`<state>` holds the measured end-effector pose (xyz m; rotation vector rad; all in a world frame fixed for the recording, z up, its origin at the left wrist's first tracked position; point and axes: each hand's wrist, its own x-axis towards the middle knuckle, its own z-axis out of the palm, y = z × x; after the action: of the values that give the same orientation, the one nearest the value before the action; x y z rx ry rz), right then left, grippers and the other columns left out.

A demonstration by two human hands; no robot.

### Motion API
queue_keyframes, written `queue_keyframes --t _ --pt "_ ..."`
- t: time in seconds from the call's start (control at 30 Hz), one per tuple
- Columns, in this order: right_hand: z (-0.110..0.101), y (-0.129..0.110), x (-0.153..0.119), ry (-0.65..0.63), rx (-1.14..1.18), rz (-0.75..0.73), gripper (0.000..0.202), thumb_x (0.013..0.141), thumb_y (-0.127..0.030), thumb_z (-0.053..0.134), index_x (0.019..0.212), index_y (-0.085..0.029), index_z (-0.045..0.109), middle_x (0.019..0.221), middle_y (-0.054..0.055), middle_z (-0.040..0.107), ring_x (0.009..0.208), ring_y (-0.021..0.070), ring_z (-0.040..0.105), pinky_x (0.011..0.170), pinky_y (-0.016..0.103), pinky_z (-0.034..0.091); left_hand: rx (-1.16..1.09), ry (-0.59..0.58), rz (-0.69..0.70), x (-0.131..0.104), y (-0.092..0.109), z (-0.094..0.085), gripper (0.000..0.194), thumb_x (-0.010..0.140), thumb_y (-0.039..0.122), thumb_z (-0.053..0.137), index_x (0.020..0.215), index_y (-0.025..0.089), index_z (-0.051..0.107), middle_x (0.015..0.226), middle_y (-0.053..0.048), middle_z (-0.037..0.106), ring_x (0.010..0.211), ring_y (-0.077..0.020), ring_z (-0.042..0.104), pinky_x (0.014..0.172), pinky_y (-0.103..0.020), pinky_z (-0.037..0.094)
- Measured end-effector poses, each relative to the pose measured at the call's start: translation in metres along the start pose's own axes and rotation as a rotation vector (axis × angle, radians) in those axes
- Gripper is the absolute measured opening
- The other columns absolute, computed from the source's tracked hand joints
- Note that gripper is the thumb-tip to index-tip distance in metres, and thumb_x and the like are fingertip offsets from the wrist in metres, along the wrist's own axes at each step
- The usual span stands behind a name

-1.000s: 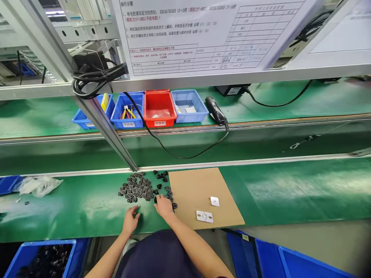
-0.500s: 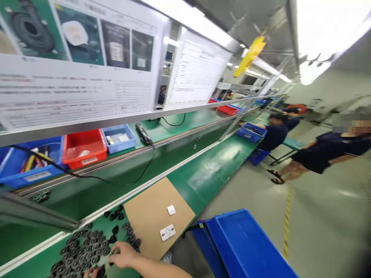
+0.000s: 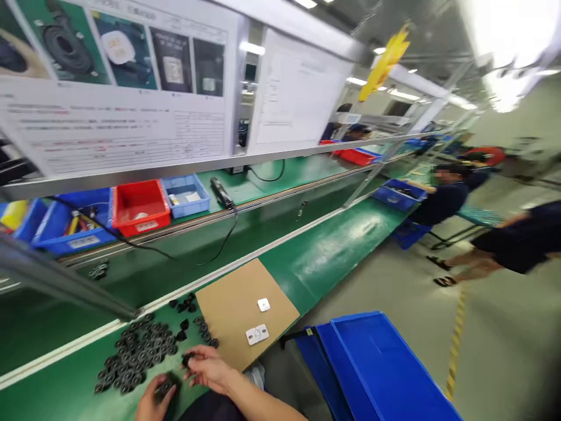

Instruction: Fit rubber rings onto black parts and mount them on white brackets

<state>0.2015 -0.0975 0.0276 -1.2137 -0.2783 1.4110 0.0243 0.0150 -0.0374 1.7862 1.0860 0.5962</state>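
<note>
1. Workshop, green bench (image 3: 307, 269): a pile of round parts (image 3: 135, 354) lies near the left hand (image 3: 149, 400), apparently for easy reach.
2. The left hand grips one round part (image 3: 165, 387); the right hand (image 3: 208, 368) pinches a black piece (image 3: 187, 359), likely for fine control.
3. Posted sheet (image 3: 123, 134): text blurred, unreadable. Bin label (image 3: 146, 225): likewise. No brand legible.

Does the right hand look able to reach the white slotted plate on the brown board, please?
Probably yes: nothing visible stands between the right hand and the white slotted plate on the brown board, though that hand holds a small black part.
</note>
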Motion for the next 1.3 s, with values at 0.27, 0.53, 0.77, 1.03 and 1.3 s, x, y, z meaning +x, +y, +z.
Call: queue_keyframes --t 0.27,0.53,0.77,1.03,1.3 --pt "0.004 -0.034 -0.039 -0.051 -0.052 -0.294 0.067 0.082 -0.067 0.08 0.129 -0.025 0.056 0.121 0.013 0.074 0.094 0.0236 0.073 0.083 0.04 0.058 -0.123 -0.16 0.064 -0.031 0.098 -0.042 0.058 0.084 0.059 0.083 0.128 0.023 0.074 0.118 -0.012 0.082 0.11 -0.0334 0.077 0.103 -0.047 0.062" --pt "0.021 -0.07 -0.076 -0.09 -0.433 -0.591 0.032 0.089 -0.044 0.084 0.114 -0.024 0.079 0.118 0.013 0.076 0.109 0.0279 0.074 0.085 0.038 0.066 -0.163 -0.047 0.214 -0.049 0.154 -0.06 0.04 0.088 0.054 0.084 0.115 0.024 0.083 0.111 -0.011 0.081 0.103 -0.0302 0.076 0.094 -0.042 0.063" --pt "0.023 -0.072 -0.081 -0.159 -0.524 -0.769 0.029 0.098 -0.028 0.075 0.127 -0.028 0.079 0.125 0.013 0.073 0.112 0.0262 0.073 0.084 0.035 0.07 -0.243 -0.06 0.251 -0.056 0.151 -0.058 0.038 0.099 0.042 0.074 0.134 0.026 0.077 0.126 -0.014 0.076 0.114 -0.0297 0.074 0.096 -0.041 0.065" --pt "0.029 -0.082 -0.087 -0.194 -0.678 -0.909 0.039 0.1 -0.015 0.068 0.135 -0.031 0.072 0.127 0.01 0.073 0.116 0.0238 0.072 0.095 0.036 0.066 -0.264 -0.105 0.29 -0.061 0.163 -0.061 0.035 0.101 0.036 0.074 0.136 0.031 0.075 0.127 -0.011 0.076 0.115 -0.0274 0.074 0.099 -0.04 0.063" --pt "0.022 -0.093 -0.094 -0.302 -0.891 -1.017 0.037 0.103 -0.011 0.062 0.136 -0.026 0.069 0.136 0.01 0.072 0.123 0.0221 0.071 0.108 0.035 0.059 -0.266 -0.112 0.215 -0.064 0.169 -0.068 0.032 0.094 0.039 0.082 0.124 0.029 0.08 0.125 -0.01 0.078 0.116 -0.029 0.075 0.102 -0.041 0.063"
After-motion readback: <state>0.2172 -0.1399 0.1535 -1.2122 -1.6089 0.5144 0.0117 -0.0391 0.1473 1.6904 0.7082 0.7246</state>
